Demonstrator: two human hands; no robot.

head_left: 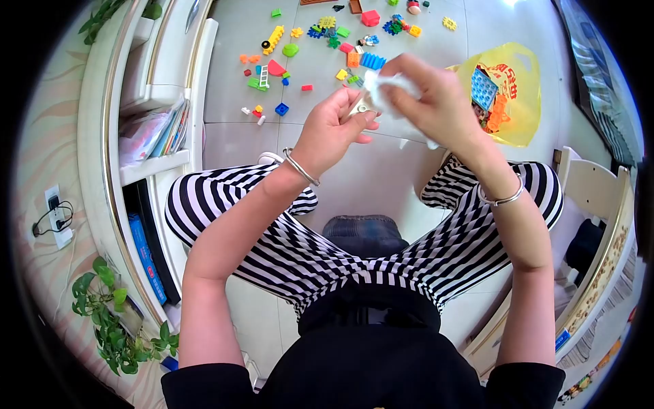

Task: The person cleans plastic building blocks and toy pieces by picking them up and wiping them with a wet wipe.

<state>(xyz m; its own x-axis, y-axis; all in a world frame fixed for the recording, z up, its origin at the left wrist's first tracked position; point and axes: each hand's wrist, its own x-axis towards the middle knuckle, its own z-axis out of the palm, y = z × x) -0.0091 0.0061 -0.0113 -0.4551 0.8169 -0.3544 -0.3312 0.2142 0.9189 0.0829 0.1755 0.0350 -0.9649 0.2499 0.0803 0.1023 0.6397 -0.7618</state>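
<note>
Between the fingertips of my left hand (334,129) is a small cream-coloured toy piece (362,106) with a round hole or stud; its exact kind I cannot make out. My right hand (436,99) grips a crumpled white wipe (395,88), which touches or hangs just beside the piece. Part of the wipe dangles below my right fingers. Both hands are raised above the floor, in front of my knees. Beyond them, a blue ridged toy block (373,61) and an orange block (353,60) lie on the tiles.
Many colourful toy pieces are scattered over the tiled floor (231,146), among them a yellow toy vehicle (273,39) and a white ladder (263,76). At right stands a yellow plastic bag (528,102) with toys inside. White cabinets (160,167) flank the left side.
</note>
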